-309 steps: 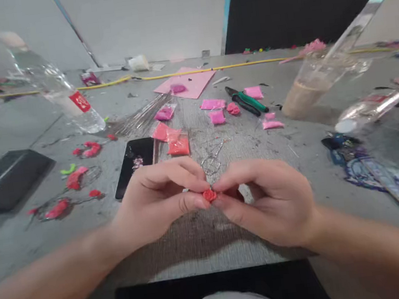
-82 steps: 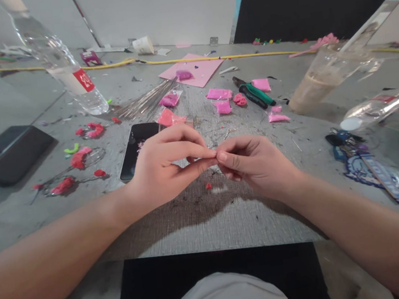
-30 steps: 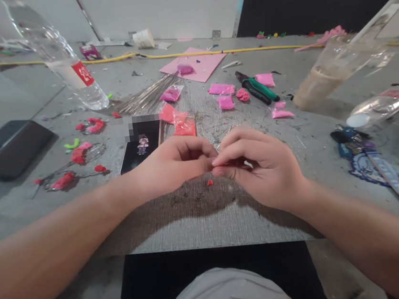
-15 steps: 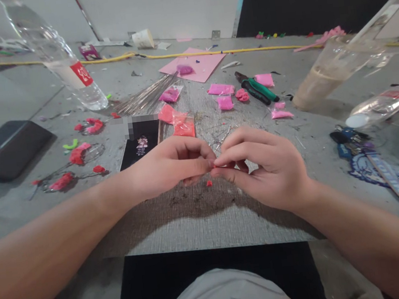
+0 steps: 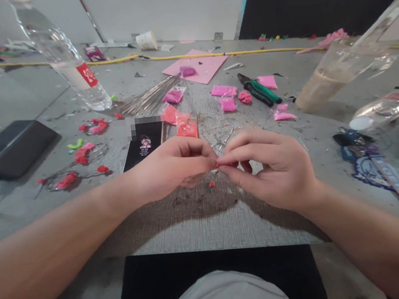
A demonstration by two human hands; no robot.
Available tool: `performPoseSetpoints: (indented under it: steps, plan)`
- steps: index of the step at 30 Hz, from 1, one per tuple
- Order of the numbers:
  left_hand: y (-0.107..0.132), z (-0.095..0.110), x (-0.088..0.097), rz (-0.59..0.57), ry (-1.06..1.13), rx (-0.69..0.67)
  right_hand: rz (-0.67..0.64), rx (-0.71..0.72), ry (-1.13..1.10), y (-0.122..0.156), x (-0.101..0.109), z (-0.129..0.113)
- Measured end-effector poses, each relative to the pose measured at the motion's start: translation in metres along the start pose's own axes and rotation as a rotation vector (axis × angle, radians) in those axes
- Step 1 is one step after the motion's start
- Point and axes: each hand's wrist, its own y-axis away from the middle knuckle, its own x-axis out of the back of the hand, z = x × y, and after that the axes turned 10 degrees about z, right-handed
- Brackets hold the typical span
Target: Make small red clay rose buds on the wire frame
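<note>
My left hand (image 5: 183,163) and my right hand (image 5: 269,163) meet fingertip to fingertip above the table, both closed in a pinch. Between them shows a tiny piece of red clay (image 5: 217,165), mostly covered by the fingers. Just below lies a loose red crumb (image 5: 211,184). Thin bent wire (image 5: 224,142) rests behind the fingertips. Beyond my left hand are packets of coral-red clay (image 5: 186,126) and a phone (image 5: 144,139) with its screen lit. Wire shapes with red clay on them (image 5: 66,180) lie to the left of my left forearm.
Farther back are a bundle of straight wires (image 5: 152,96), pink clay packets (image 5: 223,90) and green-handled pliers (image 5: 261,90). A tilted-looking water bottle (image 5: 67,63) stands left, a drink cup (image 5: 321,78) right. Keys with a tag (image 5: 370,163) lie right. A yellow cord (image 5: 181,55) crosses the back.
The whole scene has shifted slightly right in view. Both hands keep their pinch at nearly the same spot, and the red piece between the fingertips shows a little differently.
</note>
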Motion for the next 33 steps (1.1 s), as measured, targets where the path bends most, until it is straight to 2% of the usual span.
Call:
performPoseSetpoints:
  steps: [6, 12, 18, 24, 29, 33]
  plan:
    - [0.002, 0.0, -0.001, 0.071, -0.165, -0.045, -0.028, -0.045, -0.024, -0.001, 0.0, 0.0]
    - [0.003, 0.001, -0.003, 0.136, -0.415, -0.207, -0.092, -0.181, -0.087, 0.0, -0.001, 0.003]
    - [0.005, 0.0, -0.005, 0.144, -0.501, -0.325, -0.125, -0.421, -0.235, 0.002, -0.001, 0.006]
    - [0.008, -0.003, -0.006, 0.206, -0.649, -0.505, -0.178, -0.706, -0.413, -0.001, 0.0, 0.007]
    - [0.01, -0.001, -0.007, 0.198, -0.659, -0.549, -0.206, -0.88, -0.581, -0.004, 0.002, 0.009]
    - [0.007, 0.001, -0.004, 0.205, -0.61, -0.519, -0.17, -0.911, -0.687, -0.004, 0.004, 0.013]
